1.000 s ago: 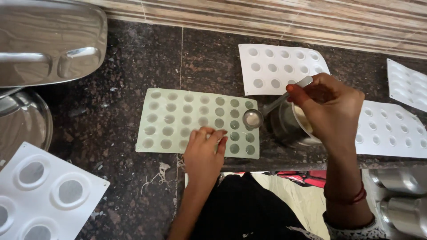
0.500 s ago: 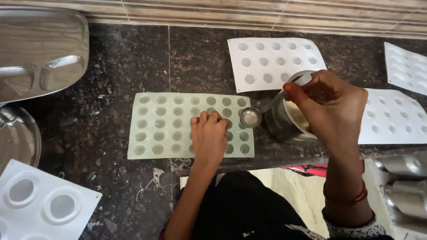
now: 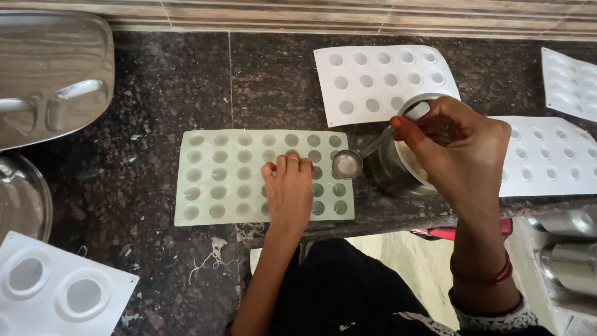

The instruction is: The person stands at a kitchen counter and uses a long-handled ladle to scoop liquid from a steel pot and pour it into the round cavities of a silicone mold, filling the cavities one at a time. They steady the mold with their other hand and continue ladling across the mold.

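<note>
A pale green mould tray point(image 3: 217, 180) with several round cavities lies flat on the dark stone counter. My left hand point(image 3: 289, 190) rests palm down on its right part, fingers together, a ring on one finger. My right hand point(image 3: 460, 149) grips a small steel spoon point(image 3: 349, 163) by its handle. The spoon's bowl holds whitish liquid and hovers over the tray's right edge. Under that hand stands a steel cup point(image 3: 398, 165) with whitish liquid, partly hidden by the fingers.
White mould trays lie behind point(image 3: 373, 78) and to the right point(image 3: 547, 158), another at far right point(image 3: 572, 81). A steel plate point(image 3: 53, 74) sits top left, a white mould with large cavities point(image 3: 56, 292) bottom left. Steel tumblers point(image 3: 569, 261) stand beyond the counter's front edge.
The view has drifted right and nearer. My left hand stays pressed on the green tray. The spoon remains over the tray's right edge, lifted slightly from the cup.
</note>
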